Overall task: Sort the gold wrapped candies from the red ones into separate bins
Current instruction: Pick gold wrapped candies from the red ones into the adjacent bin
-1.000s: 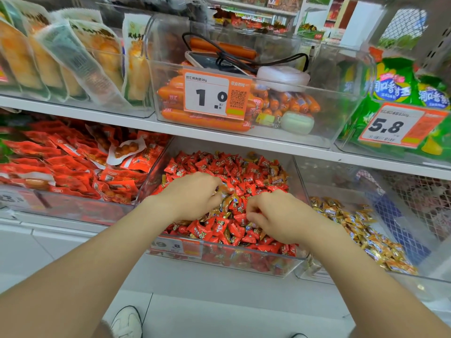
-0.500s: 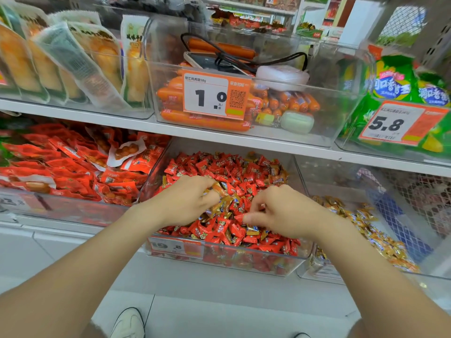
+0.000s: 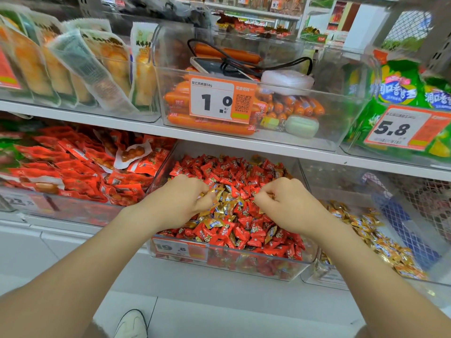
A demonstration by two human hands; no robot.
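Red candies (image 3: 246, 170) crowding gold candies (image 3: 225, 203), sausages (image 3: 212, 128) above

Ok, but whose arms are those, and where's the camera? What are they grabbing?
Those are a person's two bare arms. The camera sits on the person's head and looks down, so you see what they see, even a shoe on the floor. In front is a shop shelf with clear bins. The middle bin holds mostly red candies with some gold candies mixed in. The bin on the right holds gold ones. The left hand grips a few gold candies. The right hand has its fingers curled in the pile; I can't tell if it holds anything.
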